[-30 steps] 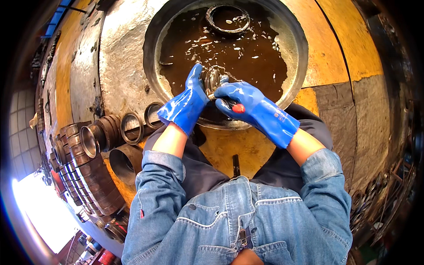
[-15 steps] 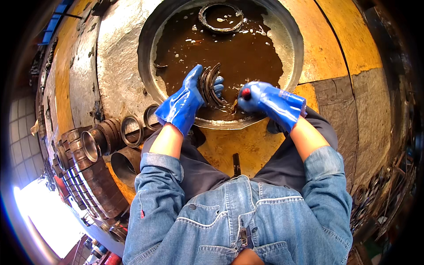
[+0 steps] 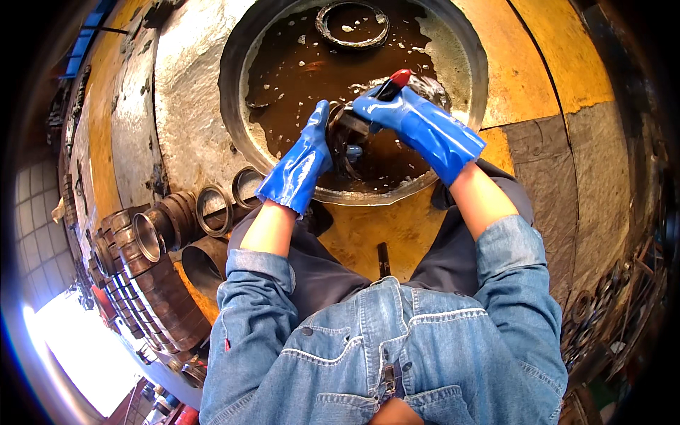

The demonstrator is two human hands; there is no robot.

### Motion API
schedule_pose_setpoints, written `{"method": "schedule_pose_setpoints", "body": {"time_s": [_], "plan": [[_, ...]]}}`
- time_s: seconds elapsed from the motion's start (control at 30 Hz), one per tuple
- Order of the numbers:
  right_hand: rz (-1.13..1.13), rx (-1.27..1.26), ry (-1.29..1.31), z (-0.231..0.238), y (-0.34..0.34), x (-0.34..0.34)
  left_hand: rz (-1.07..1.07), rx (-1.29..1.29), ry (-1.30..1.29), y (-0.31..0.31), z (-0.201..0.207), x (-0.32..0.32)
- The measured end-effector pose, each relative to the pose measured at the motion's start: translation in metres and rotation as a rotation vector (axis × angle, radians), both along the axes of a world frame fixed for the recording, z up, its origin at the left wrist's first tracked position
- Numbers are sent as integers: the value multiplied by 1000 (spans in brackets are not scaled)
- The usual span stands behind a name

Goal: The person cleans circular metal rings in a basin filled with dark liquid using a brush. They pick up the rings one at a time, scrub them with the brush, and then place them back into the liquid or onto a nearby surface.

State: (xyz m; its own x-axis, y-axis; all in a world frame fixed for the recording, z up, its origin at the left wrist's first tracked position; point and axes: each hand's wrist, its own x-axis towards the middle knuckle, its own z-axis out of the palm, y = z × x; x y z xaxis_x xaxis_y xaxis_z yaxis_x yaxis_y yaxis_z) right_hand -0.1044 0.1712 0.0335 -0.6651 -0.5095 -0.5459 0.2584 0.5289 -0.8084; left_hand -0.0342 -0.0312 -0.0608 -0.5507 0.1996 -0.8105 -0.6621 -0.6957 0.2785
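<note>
Both my hands are in blue rubber gloves over a round metal basin point(image 3: 236, 78) of murky brown liquid. My left hand point(image 3: 301, 166) grips a dark, ridged metal ring point(image 3: 337, 134) at the near side of the basin, with its fingers partly hidden behind the ring. My right hand point(image 3: 425, 134) is closed around a black handle with a red end point(image 3: 400, 77), apparently a brush. Its brown working end meets the upper part of the ring, but blur hides the detail. Another dark ring point(image 3: 323, 27) lies in the liquid at the far side.
To the left stand several metal rings point(image 3: 214, 210) and cylindrical sleeves point(image 3: 205, 265), near a row of dark ribbed parts point(image 3: 152, 304). Stained metal plates point(image 3: 191, 78) and yellow floor panels point(image 3: 513, 60) surround the basin. Loose metal parts point(image 3: 602, 304) are heaped at the right edge.
My right hand has moved up and left with the brush, from the basin's near right onto the ring. The ring has turned in my left hand, and the liquid at the right splashes.
</note>
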Motion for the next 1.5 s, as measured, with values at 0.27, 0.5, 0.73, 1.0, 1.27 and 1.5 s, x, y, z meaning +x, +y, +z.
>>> {"method": "schedule_pose_setpoints", "body": {"time_s": [0.27, 0.5, 0.73, 1.0, 1.27, 1.5], "plan": [[-278, 361, 75, -32, 25, 1, -216, -184, 219, 0, 26, 24], [-339, 454, 396, -19, 46, -14, -156, -137, 188, -23, 25, 23], [-374, 235, 329, 14, 49, -5, -32, -31, 294, -47, 57, 21], [-154, 206, 51, 26, 29, 13, 10, 191, 491, -60, 67, 16], [-268, -419, -162, -24, 42, 27, 101, 207, 485, -59, 69, 14], [-406, -553, -477, -27, 33, 22, 229, 312, 488, -57, 70, 7]]}}
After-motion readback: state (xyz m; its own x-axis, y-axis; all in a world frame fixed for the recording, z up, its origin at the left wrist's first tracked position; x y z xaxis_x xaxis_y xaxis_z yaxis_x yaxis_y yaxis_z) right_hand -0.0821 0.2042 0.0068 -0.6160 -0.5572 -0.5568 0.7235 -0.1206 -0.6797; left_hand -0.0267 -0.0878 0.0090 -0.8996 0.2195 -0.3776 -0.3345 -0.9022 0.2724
